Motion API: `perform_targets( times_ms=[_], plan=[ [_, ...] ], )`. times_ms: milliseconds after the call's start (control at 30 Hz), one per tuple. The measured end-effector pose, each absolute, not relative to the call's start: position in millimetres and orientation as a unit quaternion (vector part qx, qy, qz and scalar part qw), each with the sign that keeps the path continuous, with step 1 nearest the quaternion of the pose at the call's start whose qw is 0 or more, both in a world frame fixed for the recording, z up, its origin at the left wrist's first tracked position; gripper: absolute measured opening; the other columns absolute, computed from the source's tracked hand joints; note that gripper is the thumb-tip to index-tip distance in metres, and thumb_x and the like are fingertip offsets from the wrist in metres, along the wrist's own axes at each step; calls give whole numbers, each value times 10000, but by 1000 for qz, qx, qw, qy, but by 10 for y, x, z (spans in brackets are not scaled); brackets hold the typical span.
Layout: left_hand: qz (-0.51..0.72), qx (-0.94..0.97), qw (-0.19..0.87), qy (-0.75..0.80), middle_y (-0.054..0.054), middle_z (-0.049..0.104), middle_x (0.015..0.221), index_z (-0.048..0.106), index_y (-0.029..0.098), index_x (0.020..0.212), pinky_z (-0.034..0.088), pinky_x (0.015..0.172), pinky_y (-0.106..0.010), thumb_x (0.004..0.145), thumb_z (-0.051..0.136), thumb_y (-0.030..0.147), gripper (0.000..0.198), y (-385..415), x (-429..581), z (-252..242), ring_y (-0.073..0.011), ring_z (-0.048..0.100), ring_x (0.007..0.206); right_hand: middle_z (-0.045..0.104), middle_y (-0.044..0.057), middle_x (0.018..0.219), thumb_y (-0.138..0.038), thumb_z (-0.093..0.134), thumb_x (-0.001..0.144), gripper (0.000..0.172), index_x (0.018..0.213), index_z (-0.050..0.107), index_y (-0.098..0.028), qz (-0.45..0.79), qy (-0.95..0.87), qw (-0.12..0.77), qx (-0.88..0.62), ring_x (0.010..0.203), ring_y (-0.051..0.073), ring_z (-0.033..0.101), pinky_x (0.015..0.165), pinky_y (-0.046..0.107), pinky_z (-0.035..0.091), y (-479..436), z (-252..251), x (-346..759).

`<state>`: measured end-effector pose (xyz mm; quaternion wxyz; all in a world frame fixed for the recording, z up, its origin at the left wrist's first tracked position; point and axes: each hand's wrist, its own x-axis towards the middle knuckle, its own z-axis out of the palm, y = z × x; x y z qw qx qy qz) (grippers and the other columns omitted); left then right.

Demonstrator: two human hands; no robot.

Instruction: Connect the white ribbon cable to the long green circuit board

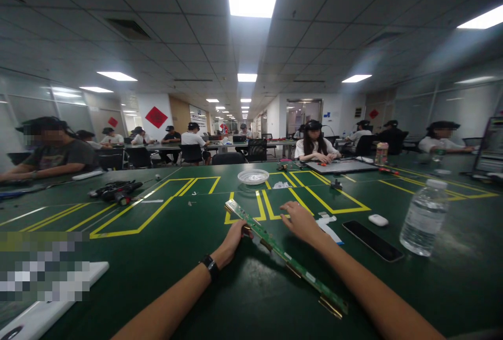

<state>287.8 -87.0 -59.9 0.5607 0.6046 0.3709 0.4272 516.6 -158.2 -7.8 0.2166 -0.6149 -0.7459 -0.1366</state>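
Note:
A long, narrow green circuit board [283, 257] with gold-coloured metal pieces along its edge slants across the green table in front of me. My left hand [232, 240] is closed around it near its far end, with a black band on the wrist. Just right of the board, my right hand [301, 220] is over the table with its fingers apart and nothing in them. Beside that hand lies a white and blue strip [332, 230], partly hidden by my forearm.
To the right are a black phone [372, 240], a white earbud case [378, 220] and a water bottle [424, 219]. A clear round dish [253, 176] stands farther back. Black tools [116, 191] lie left. A person [316, 146] sits opposite; yellow tape [118, 234] marks the table.

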Motion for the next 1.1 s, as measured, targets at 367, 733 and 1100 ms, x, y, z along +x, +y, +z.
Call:
perform_targets(
  times_ms=[367, 733, 1100],
  plan=[
    [425, 638, 555, 324, -16, 655, 657, 527, 177, 725, 346, 598, -249, 801, 393, 338, 223, -948, 2858, -541, -130, 574, 565, 552, 217, 1185, -416, 390, 930, 431, 1111, 627, -105, -53, -544, 26, -837, 1112, 334, 513, 852, 437, 412, -1428, -409, 6116],
    [439, 608, 567, 341, 14, 574, 594, 521, 167, 723, 399, 610, -251, 721, 576, 526, 363, -894, 2907, -596, -125, 541, 562, 579, 145, 1097, -228, 466, 901, 293, 1149, 615, -185, -52, -660, 88, -744, 1059, 255, 525, 825, 335, 423, -1350, -404, 5712],
    [476, 550, 581, 366, 0, 629, 696, 580, 166, 776, 413, 590, -232, 747, 572, 502, 338, -868, 2891, -638, -129, 559, 614, 573, 131, 1111, -312, 527, 847, 249, 1030, 606, -161, -16, -640, 135, -756, 1066, 276, 518, 826, 369, 413, -1365, -410, 5795]
  ],
)
